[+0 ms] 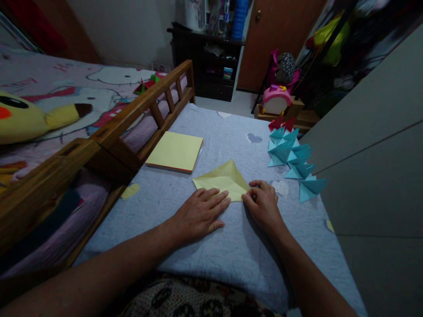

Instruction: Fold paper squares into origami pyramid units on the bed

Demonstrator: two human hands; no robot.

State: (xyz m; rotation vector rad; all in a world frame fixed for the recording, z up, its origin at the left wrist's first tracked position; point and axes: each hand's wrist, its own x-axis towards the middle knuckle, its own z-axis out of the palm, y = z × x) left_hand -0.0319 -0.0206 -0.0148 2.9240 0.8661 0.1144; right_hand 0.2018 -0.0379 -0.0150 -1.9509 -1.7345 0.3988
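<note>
A sheet of yellow origami paper [228,180], partly folded, lies on the light blue bedsheet [211,237] in front of me. My left hand [205,213] rests flat on its lower left edge, fingers stretched out. With thumb and fingertips, my right hand [262,202] pinches the paper's right corner. Just beyond, to the left, sits a square stack of origami paper [176,151] with a yellow sheet on top. Several folded blue paper pieces [284,147] stand in a group at the right, and red folded pieces [280,124] are behind them.
A wooden bed rail [145,103] runs along the left side, with a yellow plush toy [29,116] on the bed past it. Pale cabinet panels [373,176] border the right side. At the back are a dark shelf unit [205,66] and a pink toy case [276,99].
</note>
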